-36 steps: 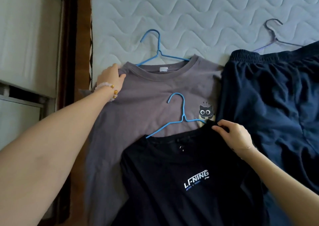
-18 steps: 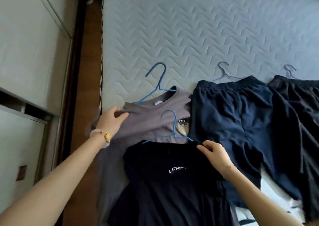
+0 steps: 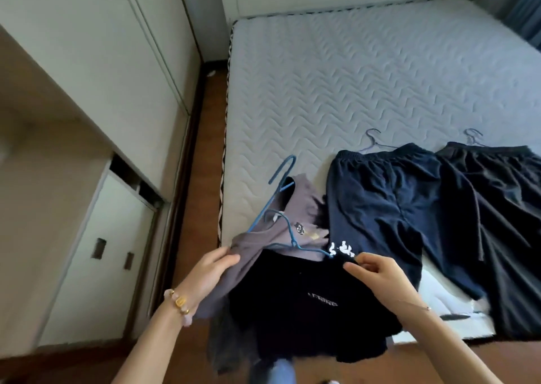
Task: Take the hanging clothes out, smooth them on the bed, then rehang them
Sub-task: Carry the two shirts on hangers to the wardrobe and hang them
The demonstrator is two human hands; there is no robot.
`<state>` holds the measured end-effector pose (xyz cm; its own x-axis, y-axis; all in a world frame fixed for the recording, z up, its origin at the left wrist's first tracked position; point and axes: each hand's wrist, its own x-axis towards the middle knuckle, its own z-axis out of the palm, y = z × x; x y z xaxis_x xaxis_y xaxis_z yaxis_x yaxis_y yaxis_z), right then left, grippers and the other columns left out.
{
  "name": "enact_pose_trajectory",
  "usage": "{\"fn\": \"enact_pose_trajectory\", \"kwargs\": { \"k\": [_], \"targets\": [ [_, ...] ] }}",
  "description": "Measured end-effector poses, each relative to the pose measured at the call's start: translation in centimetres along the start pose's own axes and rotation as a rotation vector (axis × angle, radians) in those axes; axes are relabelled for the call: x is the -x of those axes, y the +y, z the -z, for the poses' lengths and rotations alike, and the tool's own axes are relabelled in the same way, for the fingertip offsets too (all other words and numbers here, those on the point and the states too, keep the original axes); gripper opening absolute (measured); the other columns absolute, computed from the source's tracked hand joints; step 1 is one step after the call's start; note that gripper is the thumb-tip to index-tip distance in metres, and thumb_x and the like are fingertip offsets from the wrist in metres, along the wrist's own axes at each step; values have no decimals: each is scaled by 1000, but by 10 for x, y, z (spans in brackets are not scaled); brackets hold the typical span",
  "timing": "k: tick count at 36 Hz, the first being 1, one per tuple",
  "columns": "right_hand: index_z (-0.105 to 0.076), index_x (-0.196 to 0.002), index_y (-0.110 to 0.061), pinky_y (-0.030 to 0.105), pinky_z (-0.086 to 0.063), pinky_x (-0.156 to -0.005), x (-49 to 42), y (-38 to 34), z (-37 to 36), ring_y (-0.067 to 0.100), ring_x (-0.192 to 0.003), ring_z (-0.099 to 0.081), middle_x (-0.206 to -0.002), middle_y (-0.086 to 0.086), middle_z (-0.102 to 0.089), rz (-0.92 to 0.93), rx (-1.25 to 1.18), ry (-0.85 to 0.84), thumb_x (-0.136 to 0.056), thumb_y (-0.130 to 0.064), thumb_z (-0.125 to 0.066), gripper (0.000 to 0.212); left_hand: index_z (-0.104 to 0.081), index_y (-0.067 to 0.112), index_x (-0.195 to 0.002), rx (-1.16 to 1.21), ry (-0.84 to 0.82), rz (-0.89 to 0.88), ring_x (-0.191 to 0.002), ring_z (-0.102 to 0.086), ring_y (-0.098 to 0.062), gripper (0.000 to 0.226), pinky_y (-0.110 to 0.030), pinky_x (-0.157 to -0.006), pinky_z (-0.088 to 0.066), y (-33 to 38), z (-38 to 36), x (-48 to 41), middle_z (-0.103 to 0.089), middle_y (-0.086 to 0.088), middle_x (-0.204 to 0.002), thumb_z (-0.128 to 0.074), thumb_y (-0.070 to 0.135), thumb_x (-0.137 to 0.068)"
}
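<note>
The left hand (image 3: 210,269) had its fingers clamped on the grey T-shirt (image 3: 303,205) at the bed (image 3: 351,90) corner. Both shirts lay lengthwise, collars and blue hangers (image 3: 282,169) pointing away from the person. The right hand (image 3: 377,275) had its fingers pinched on the black T-shirt (image 3: 292,298).

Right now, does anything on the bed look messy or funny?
Yes. The grey T-shirt is scrunched up at the near corner of the bed instead of lying flat, and its blue hanger pokes up crookedly. The left hand grips its shoulder, the right hand pinches the black T-shirt, which droops over the edge.
</note>
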<state>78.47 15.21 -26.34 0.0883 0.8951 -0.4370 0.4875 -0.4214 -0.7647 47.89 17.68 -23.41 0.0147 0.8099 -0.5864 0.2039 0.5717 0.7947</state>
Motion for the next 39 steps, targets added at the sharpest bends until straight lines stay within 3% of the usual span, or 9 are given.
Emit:
{"fn": "enact_pose_trajectory", "kwargs": {
  "k": [6, 10, 14, 17, 19, 27, 29, 33, 39],
  "targets": [
    [-57, -61, -12, 30, -31, -60, 55, 6, 34, 13, -56, -38, -54, -2, -44, 119, -130, -90, -81, -28, -69, 28, -68, 13, -78, 273, 336, -74, -82, -66, -16, 20, -26, -74, -52, -5, -22, 97, -74, 4, -69, -53, 6, -91],
    [-59, -71, -1, 30, -33, -62, 84, 3, 55, 16, -59, -42, -59, 5, -47, 172, -218, -155, -82, -25, -70, 29, -68, 8, -97, 433, 512, -123, -100, -61, -28, 16, -43, -95, -44, -12, -30, 151, -68, -17, -112, -58, 15, -89],
    [-64, -75, 0, 31, -39, -63, 110, -18, 58, 19, -59, -51, -63, 9, -57, 228, -228, -249, -82, -26, -69, 27, -64, 9, -80, 431, 678, -267, -86, -60, -24, 14, -33, -80, -46, -15, -33, 209, -74, 2, -75, -55, 10, -91],
    [-68, -73, -6, 30, -43, -64, 126, -40, 53, 17, -61, -57, -64, 13, -63, 294, -164, -300, -82, -28, -68, 24, -67, 7, -94, 409, 778, -328, -97, -65, -20, 15, -38, -92, -45, -24, -25, 253, -74, -3, -95, -58, 18, -89],
    [-70, -69, -11, 30, -45, -64, 134, -54, 48, 15, -60, -59, -63, 9, -66, 334, -137, -319, -82, -28, -68, 21, -68, 14, -89, 441, 849, -366, -81, -69, -7, 12, -32, -82, -49, -31, -17, 283, -76, 3, -89, -57, 18, -90],
    [-71, -70, -10, 26, -45, -58, 157, -105, 20, 16, -61, -59, -59, 3, -64, 410, -195, -425, -83, -28, -66, 23, -68, 13, -75, 416, 1130, -489, -52, -64, 2, 21, -10, -50, -51, -47, 32, 375, -70, 12, -59, -55, 18, -91],
    [-72, -68, -12, 32, -46, -64, 159, -116, 10, 19, -65, -61, -63, 7, -66, 419, -211, -447, -83, -29, -67, 23, -68, 15, -72, 358, 1167, -502, -55, -63, 0, 23, -11, -54, -51, -47, 42, 386, -69, 11, -59, -55, 18, -92],
    [-73, -68, -14, 33, -47, -64, 160, -135, -14, 22, -66, -62, -66, 9, -67, 404, -251, -472, -82, -30, -68, 22, -63, 19, -69, 254, 1216, -483, -75, -55, -19, 23, -34, -73, -41, -56, 64, 396, -64, -1, -71, -57, 23, -91],
    [-69, -74, -7, 25, -45, -55, 157, -161, -52, 19, -59, -58, -62, 7, -61, 361, -366, -422, -83, -27, -67, 22, -54, 4, -81, 82, 1199, -389, -73, -46, -18, 35, -35, -69, -35, -76, 97, 389, -55, -20, -74, -59, 39, -82]
  ]
}}
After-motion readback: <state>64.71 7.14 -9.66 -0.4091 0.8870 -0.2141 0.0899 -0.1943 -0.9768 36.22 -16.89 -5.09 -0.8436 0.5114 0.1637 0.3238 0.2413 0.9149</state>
